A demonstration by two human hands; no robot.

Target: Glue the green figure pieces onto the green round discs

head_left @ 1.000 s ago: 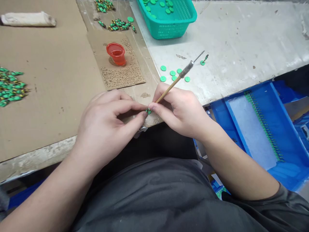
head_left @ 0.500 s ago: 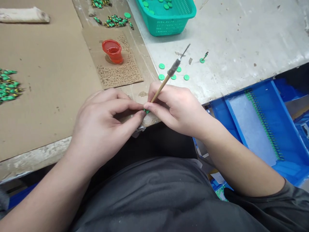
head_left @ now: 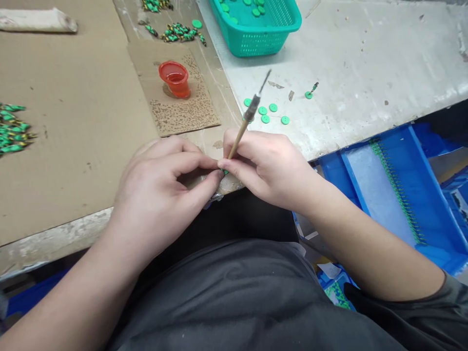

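Note:
My left hand [head_left: 161, 180] pinches a small green piece [head_left: 225, 172] at the table's front edge. The fingertips hide most of this piece, so its full shape cannot be seen. Pressed close beside it, my right hand [head_left: 263, 163] holds a thin-tipped tool with a bamboo handle [head_left: 238, 140]. A dark grey sleeve wraps the tool's upper part, and its fine dark tip points up and away from me. My right fingertips meet the left ones around the green piece. Just beyond them, several green buttons [head_left: 262, 110] lie on the pale tabletop.
A red cup [head_left: 175, 80] of liquid stands on speckled cardboard [head_left: 190, 114]. Behind is a green basket [head_left: 256, 45] with buttons. Green-and-black small pieces lie in piles [head_left: 12, 129]. One button [head_left: 309, 95] carries an upright piece. Blue trays [head_left: 431, 195] sit lower right.
The tool's tip has swung left and a little closer to upright. Both hands keep their pinch at the table edge. The whole view has shifted slightly.

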